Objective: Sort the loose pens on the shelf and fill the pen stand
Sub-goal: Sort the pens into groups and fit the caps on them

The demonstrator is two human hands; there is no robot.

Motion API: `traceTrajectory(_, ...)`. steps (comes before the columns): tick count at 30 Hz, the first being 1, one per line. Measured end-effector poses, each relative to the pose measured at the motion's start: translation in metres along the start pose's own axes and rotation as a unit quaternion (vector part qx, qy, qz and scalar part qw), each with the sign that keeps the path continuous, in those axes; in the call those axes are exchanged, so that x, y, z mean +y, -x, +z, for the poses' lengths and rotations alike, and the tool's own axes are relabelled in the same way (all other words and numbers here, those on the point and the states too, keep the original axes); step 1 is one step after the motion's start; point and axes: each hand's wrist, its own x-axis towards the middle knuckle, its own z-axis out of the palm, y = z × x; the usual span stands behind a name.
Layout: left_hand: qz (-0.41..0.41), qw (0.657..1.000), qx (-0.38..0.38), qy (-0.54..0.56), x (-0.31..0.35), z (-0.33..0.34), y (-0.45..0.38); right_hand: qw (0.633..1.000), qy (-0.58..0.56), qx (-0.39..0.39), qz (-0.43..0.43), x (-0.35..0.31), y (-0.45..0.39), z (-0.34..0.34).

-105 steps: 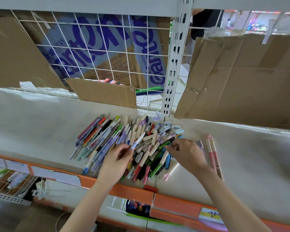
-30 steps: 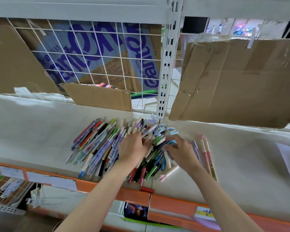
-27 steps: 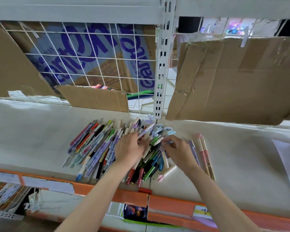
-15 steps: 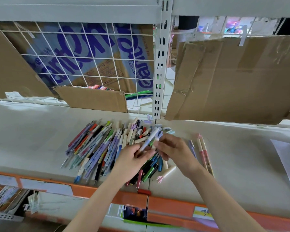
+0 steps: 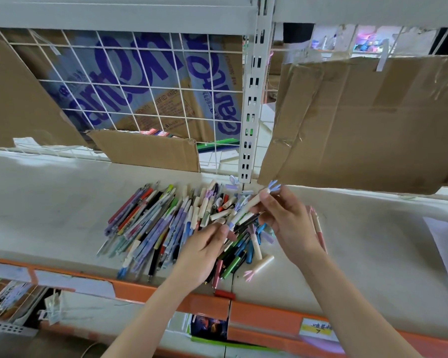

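Nearest the camera runs the orange front edge of the shelf, with a small yellow label on it. Just behind that edge lies the heap of pens, spread loosely across the shelf. The left hand rests over the near right part of the heap, and its fingertips pinch the lower end of a cream pen. The right hand, to the right of the heap and raised off the shelf, grips the same pen near its lilac tufted top. Two pink pens lie right of the heap. Behind the heap stand a wire grid and cardboard sheets. The pen stand cannot be made out.
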Motion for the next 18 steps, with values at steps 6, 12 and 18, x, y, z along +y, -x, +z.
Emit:
traceTrajectory(6, -0.069, 0.986, -0.029, 0.149, 0.018, 0.004, 0.003, 0.997, 0.06, -0.04, -0.017, 0.014, 0.014, 0.016)
traceTrajectory(12, -0.199, 0.923, -0.044, 0.327, 0.023, 0.015, 0.004, 0.992, 0.122, -0.024, -0.013, 0.021, 0.014, 0.017)
traceTrajectory(18, -0.097, 0.988, -0.035, 0.119, 0.032, 0.023, -0.011, 0.987, 0.158, 0.004, -0.004, 0.017, 0.009, 0.012)
